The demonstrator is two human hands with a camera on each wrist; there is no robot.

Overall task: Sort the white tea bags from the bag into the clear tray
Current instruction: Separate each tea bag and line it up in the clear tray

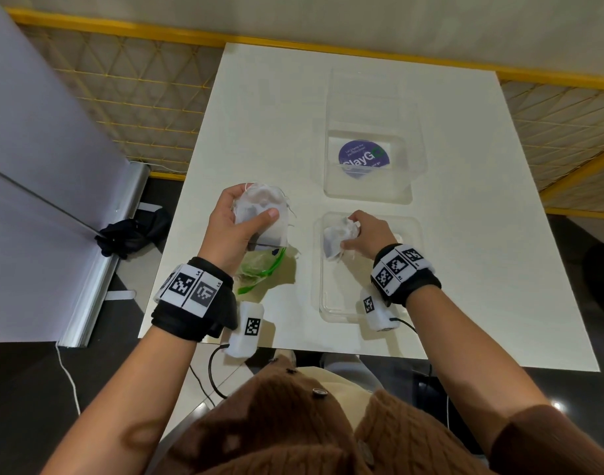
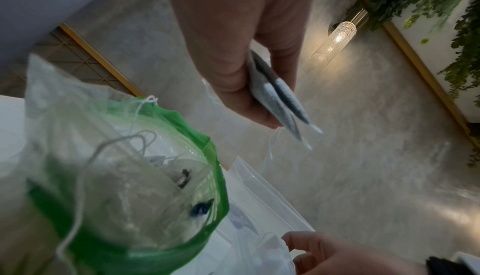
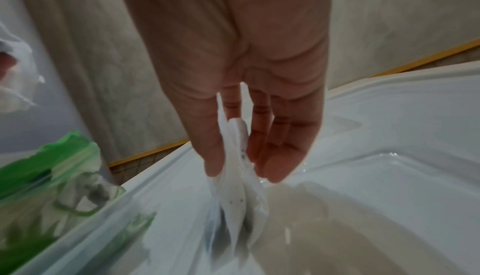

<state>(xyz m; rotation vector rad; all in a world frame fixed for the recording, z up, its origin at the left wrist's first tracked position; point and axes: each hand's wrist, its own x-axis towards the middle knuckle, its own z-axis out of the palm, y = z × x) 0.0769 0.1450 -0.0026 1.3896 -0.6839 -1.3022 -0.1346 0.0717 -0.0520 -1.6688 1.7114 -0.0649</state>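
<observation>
A bunch of white tea bags with loose strings is gripped in my left hand, thumb in front, just above the clear zip bag with a green rim lying on the table. In the left wrist view the bag's mouth gapes open with more tea bags and strings inside. My right hand pinches a few white tea bags low over the far left part of the near clear tray. In the right wrist view those tea bags hang from thumb and fingers down into the tray.
A second clear container with a purple round sticker stands behind the tray on the white table. A white panel stands left of the table, a yellow mesh fence behind it. Black cloth lies on the floor at left.
</observation>
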